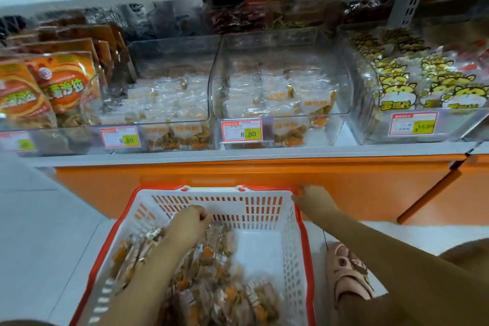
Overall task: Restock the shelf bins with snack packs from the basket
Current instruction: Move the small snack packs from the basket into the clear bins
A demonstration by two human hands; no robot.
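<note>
Left hand (189,222) among snack packs (211,286) (blurred), right hand (313,200) gripping basket rim (304,235)

Floor (39,219): basket (264,209) before shelf (211,153), snack packs (211,280) inside; bins (277,82) side by side on shelf.

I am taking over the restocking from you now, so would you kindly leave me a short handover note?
Left hand: down in the basket among the snack packs, fingers curled; a firm grip is not clear.
Right hand: holds the basket's far right corner.
Shelf: the middle bin and the left bin hold similar packs, and both have room.
Left to do: many packs remain in the basket; move them up into the bins.
</note>
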